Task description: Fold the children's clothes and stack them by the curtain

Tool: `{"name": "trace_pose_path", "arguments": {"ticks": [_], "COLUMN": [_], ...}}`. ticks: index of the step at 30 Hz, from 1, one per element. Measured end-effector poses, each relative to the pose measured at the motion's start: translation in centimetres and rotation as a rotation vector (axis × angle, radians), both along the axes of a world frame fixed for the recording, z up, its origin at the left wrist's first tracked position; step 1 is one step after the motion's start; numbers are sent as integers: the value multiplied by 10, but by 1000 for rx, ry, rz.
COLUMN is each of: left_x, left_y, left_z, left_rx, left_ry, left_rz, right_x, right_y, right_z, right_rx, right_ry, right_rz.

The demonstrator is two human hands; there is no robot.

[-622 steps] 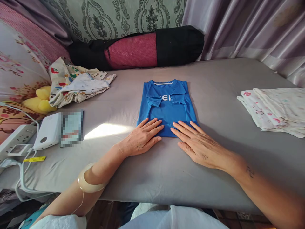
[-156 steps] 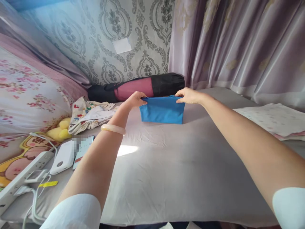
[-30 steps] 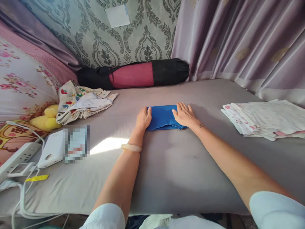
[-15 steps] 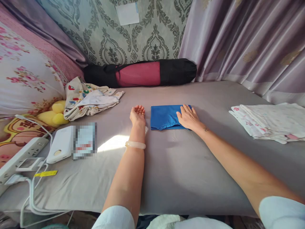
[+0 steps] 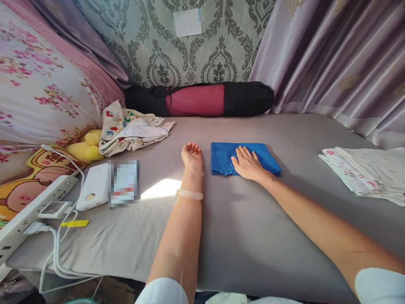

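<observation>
A folded blue cloth [image 5: 221, 156], possibly a garment, lies flat on the grey sheet in front of me. My right hand [image 5: 248, 162] rests palm down across its middle, fingers stretched out. Just left of the cloth, and apart from it, my left hand [image 5: 192, 155] lies palm up with loosely curled fingers and nothing in them. A pale bangle [image 5: 190, 194] circles the left wrist.
Folded white printed cloths [image 5: 363, 173] lie at the right, a crumpled patterned cloth [image 5: 136, 133] at the left. A black and red rolled bag [image 5: 196, 100] lies along the wall. A white power bank [image 5: 94, 185], power strip [image 5: 53, 194] and cables fill the near left.
My right hand has slid left from the cloth's right end to its middle. My left hand keeps its palm-up pose. The camera view has turned slightly left.
</observation>
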State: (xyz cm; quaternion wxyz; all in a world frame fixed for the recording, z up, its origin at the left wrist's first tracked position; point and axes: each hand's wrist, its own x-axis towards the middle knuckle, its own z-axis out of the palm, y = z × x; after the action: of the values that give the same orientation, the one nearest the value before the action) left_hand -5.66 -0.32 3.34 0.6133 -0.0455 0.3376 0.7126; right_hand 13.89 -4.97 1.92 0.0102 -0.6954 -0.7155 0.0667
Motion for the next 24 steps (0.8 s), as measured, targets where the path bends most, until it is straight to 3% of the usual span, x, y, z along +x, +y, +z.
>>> {"name": "trace_pose_path", "arguments": {"ticks": [6,10,17,24], "left_x": [0,-2,-2,-2], "left_y": [0,1,3,3], "left_z": [0,-1,-3,-3], "left_rx": [16,19,18,12], "left_ry": [4,1,22,17], "left_rz": [-19,-23,-29,-37], "right_x": [-39,-61,-61,-70], "right_y": [15,27,34,31], "right_z": [13,8,-6,12], "right_rx": [88,83,43,8], "right_ry": [49,112,143,113], "right_rz": [77,118,81,97]}}
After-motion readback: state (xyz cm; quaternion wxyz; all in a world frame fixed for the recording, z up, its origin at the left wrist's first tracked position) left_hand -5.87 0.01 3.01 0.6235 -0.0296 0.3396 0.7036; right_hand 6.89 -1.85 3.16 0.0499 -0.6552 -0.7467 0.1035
